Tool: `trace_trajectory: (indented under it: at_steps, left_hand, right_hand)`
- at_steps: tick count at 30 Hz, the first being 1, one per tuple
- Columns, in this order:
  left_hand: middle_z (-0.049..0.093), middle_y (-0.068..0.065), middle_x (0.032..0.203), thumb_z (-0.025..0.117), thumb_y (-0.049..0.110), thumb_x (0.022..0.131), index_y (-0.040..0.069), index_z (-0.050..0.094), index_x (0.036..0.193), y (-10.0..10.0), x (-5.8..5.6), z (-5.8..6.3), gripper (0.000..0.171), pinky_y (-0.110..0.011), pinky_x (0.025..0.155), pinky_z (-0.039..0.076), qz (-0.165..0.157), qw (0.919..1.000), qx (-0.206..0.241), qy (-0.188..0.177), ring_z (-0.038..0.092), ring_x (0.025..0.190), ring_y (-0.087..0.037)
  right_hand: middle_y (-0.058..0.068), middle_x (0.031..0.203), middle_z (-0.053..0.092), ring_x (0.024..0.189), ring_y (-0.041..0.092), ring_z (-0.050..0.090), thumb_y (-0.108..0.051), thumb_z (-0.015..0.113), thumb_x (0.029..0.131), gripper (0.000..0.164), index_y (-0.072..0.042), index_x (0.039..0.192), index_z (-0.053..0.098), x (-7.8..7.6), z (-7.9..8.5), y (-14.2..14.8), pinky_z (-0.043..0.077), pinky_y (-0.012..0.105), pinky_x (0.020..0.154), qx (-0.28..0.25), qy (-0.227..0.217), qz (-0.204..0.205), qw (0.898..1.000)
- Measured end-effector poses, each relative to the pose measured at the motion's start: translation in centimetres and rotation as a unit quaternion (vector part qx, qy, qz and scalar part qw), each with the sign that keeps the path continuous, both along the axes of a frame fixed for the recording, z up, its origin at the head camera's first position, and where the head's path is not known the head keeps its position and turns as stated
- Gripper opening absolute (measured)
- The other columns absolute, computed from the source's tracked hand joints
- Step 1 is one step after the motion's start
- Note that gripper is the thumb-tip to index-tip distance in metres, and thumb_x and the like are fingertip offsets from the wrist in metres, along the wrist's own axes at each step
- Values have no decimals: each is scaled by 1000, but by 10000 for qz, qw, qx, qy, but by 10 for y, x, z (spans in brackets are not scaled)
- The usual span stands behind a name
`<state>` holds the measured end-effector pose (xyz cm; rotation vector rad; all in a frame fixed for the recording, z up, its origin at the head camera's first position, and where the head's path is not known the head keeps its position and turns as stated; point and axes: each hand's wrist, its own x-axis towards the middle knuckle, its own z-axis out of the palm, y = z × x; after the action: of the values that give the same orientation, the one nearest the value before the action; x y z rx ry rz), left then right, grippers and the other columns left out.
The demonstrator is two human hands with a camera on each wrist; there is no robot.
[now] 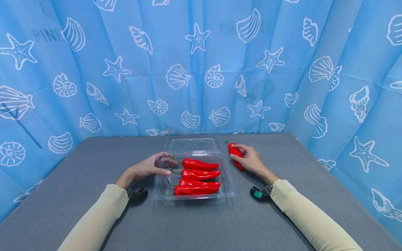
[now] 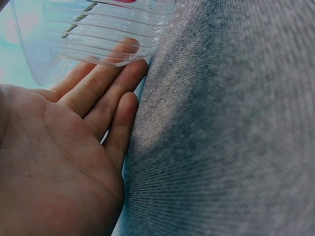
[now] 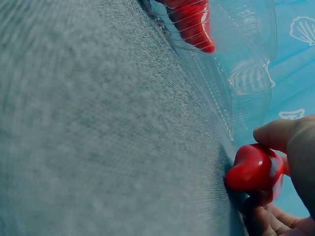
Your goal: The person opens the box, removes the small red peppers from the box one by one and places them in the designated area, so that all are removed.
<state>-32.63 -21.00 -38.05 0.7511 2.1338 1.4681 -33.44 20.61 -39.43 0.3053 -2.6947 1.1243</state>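
Your right grip pinches a red pepper at the table, just right of the clear container. This looks like the pick-up; next probably calls for lifting it over the rim toward the four peppers inside. Your left grip, fingers loose, touches the container's left side.

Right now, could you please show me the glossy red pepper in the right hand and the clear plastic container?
Held red pepper (image 1: 233, 151), head view, on its body.
Clear plastic container (image 1: 231, 192), head view, on its near-right rim corner.
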Motion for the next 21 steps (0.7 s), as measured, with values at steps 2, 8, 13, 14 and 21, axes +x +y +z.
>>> trace_trajectory:
  at_steps: [2,8,13,14,21]
  left_hand:
    - [55,-19,145,74,29,90,-2,29,152,0,0,0,82,-60,114,31,-9,10000,6,10,45,140,-37]
    - [54,-18,145,75,29,90,-1,30,152,0,-1,-1,83,-60,114,32,12,10000,-27,6,45,140,-36]
    - [54,-19,146,74,29,90,-2,29,152,0,0,-1,82,-60,114,32,11,10000,-47,5,44,140,-37]
    - [54,-19,146,74,29,90,-2,29,152,0,0,-1,82,-60,114,33,9,10000,-54,5,44,140,-37]
    - [54,-19,146,74,28,90,-2,29,152,-1,-1,-1,82,-59,114,32,-6,10000,-25,-17,44,140,-37]
  right_hand:
    - [22,113,62,102,35,55,-26,73,94,50,-6,138,60,1,0,0,51,37,74,16,8,-26,10000]
    - [22,113,64,98,33,58,-27,75,93,53,-6,139,61,1,1,-2,53,34,71,-12,-49,-66,10000]
    - [22,118,64,100,32,58,-29,76,92,56,-7,142,60,3,3,-1,53,30,70,-47,-224,-135,9996]
    - [22,118,64,100,32,58,-29,76,92,57,-7,142,60,3,3,-1,52,30,70,-44,-230,-127,9996]
    - [24,124,63,103,34,58,-29,76,92,58,-7,143,59,2,5,-1,53,31,70,-67,-204,-85,9997]
